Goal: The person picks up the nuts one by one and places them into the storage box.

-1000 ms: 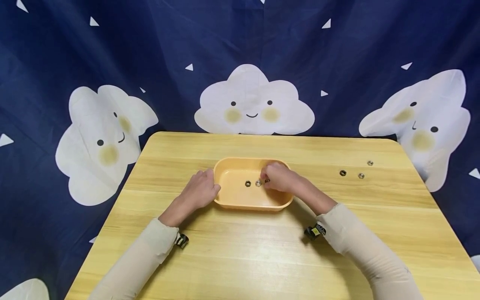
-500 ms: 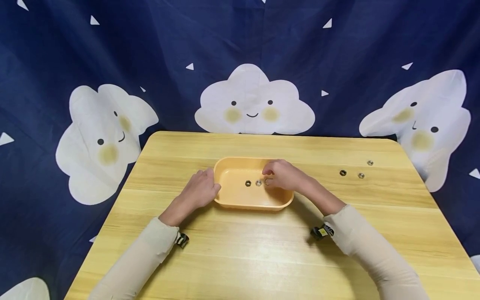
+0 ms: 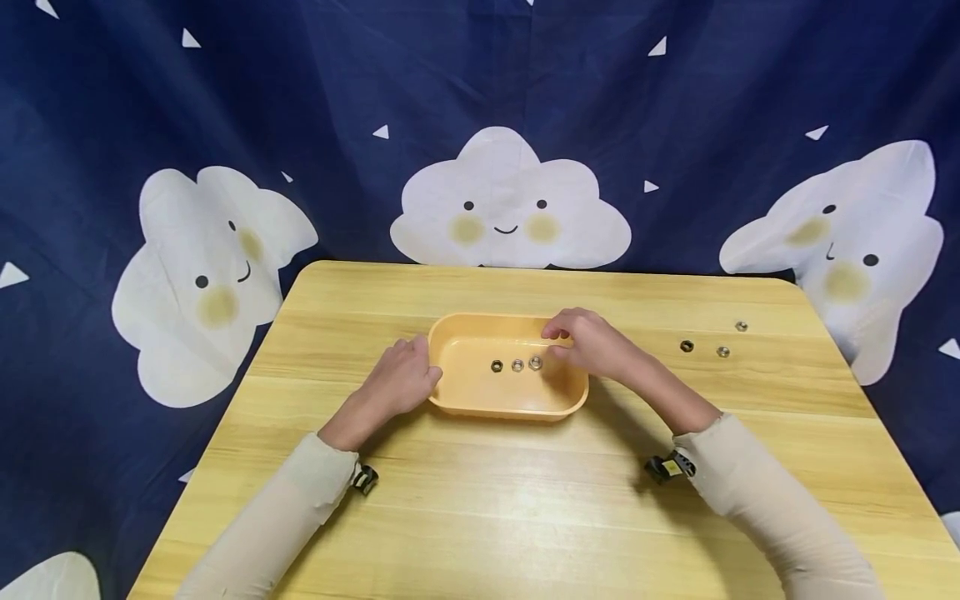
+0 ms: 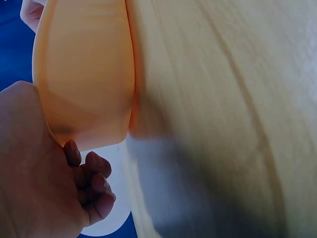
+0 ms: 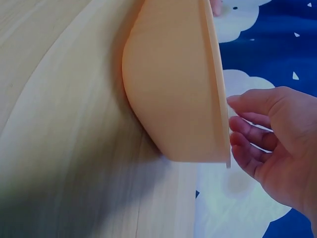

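A shallow yellow-orange plastic basin (image 3: 480,414) sits on the table. My left hand (image 3: 399,377) grips its left rim, thumb over the edge and fingers curled at the outer wall, as the left wrist view also shows. Inside, three metal hex nuts lie in a row: a dark nut (image 3: 497,366), a silver nut (image 3: 517,365) and another silver nut (image 3: 536,363). My right hand (image 3: 592,342) hovers over the basin's right end, just right of that last nut. In the right wrist view its fingers (image 5: 250,131) are loosely bent and hold nothing.
Right of the basin, a dark nut (image 3: 687,346) and two silver nuts, one nearer (image 3: 723,352) and one farther (image 3: 742,326), lie on the wooden table (image 3: 510,508). A blue curtain (image 3: 337,83) with white clouds hangs behind the table's far edge.
My right hand has let go of the rightmost nut in the basin and drawn back to the right, its fingers spreading. The left hand keeps its grip on the rim.
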`<state>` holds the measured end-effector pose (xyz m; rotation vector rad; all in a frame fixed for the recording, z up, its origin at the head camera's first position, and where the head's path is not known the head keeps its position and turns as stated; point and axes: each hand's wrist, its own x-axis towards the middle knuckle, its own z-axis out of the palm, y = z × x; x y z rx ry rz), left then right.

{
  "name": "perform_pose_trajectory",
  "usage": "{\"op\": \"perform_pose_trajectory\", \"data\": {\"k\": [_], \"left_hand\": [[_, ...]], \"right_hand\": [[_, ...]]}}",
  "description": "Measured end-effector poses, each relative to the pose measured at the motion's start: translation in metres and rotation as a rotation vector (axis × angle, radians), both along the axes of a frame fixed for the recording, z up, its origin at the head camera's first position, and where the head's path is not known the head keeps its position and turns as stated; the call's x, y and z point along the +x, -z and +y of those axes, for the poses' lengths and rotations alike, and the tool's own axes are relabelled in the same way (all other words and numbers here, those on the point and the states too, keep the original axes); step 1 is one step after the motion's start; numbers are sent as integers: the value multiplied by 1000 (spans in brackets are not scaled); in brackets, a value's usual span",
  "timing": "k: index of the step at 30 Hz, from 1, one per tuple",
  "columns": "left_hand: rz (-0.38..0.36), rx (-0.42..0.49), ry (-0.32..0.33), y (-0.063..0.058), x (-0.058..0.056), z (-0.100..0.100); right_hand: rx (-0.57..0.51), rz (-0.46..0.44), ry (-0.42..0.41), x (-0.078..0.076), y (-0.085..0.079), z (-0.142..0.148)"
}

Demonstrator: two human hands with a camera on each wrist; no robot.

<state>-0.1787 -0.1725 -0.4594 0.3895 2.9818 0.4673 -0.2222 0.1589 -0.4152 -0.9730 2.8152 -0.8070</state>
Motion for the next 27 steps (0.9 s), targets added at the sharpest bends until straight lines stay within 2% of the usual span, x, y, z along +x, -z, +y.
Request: {"op": "perform_pose_trajectory", "data": {"k": [5, 10, 19, 27], "left_hand": [[5, -4, 9, -1, 1, 2], [10, -9, 7, -2, 2, 2], [27, -30, -1, -1, 1, 2], [119, -104, 10, -1, 3, -2]], "right_hand": [[-35, -66, 43, 1, 0, 10], [-54, -94, 71, 2, 0, 22], [-77, -77, 128, 6, -9, 44], [-70, -68, 169, 9, -6, 63]]}}
